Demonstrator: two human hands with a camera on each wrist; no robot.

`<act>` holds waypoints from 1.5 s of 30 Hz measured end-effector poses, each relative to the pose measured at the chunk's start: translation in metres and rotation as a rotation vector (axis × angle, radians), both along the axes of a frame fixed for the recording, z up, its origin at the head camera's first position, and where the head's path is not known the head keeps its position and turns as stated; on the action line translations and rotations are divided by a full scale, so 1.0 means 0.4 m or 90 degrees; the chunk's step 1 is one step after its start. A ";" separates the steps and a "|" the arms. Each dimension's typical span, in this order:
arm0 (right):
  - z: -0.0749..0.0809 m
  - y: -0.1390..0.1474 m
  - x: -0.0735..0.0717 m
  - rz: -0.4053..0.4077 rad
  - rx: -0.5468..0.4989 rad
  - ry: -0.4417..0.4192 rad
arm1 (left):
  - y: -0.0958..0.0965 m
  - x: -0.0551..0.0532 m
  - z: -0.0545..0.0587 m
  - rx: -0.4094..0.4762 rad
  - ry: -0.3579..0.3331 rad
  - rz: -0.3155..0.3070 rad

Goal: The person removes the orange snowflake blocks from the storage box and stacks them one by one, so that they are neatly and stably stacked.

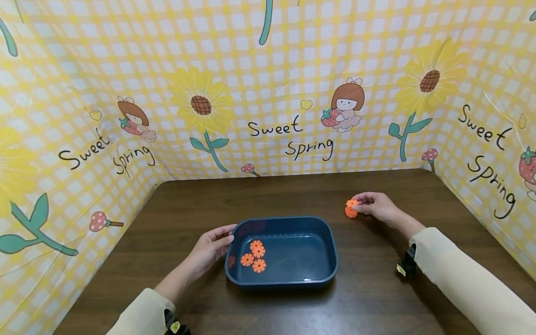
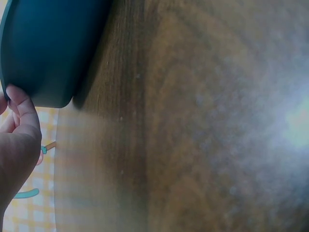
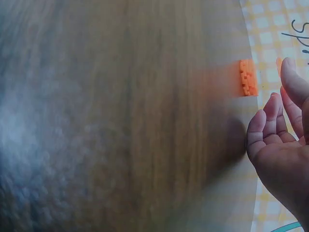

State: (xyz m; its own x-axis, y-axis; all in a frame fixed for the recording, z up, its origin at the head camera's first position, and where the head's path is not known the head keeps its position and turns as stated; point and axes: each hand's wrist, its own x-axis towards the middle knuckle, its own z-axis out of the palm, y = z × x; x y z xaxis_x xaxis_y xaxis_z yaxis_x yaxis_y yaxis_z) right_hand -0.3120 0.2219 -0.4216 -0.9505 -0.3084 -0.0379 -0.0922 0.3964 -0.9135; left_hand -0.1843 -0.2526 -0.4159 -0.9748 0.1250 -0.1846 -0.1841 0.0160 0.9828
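Note:
My left hand (image 1: 209, 246) grips the left end of a dark blue rectangular tray (image 1: 335, 260), thumb and fingers at its rim. In the left wrist view the thumb presses against the wall of the tray (image 2: 53, 53). Several orange notched discs (image 1: 259, 265) lie flat in the tray's left part, two overlapping. My right hand (image 1: 378, 207) is beyond the tray's far right corner and pinches an orange notched disc (image 1: 352, 203), mostly hidden behind the thumb in the right wrist view. Just below it, a small stack of orange notched discs (image 3: 248, 77) rests on the table.
The dark brown wooden table (image 1: 201, 200) carries the tray near its middle. A yellow checked cloth (image 1: 268, 83) with printed flowers and lettering hangs along the table's back and sides. Both wrists wear black straps with small devices (image 1: 406, 265).

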 end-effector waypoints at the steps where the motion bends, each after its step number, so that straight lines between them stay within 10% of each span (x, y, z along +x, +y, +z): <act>1: -0.001 0.001 -0.001 0.000 0.002 -0.001 | 0.000 0.000 0.000 0.000 0.001 -0.001; 45: -0.044 -0.005 -0.015 -0.011 0.072 0.052 | 0.003 -0.001 -0.001 -0.012 0.003 0.001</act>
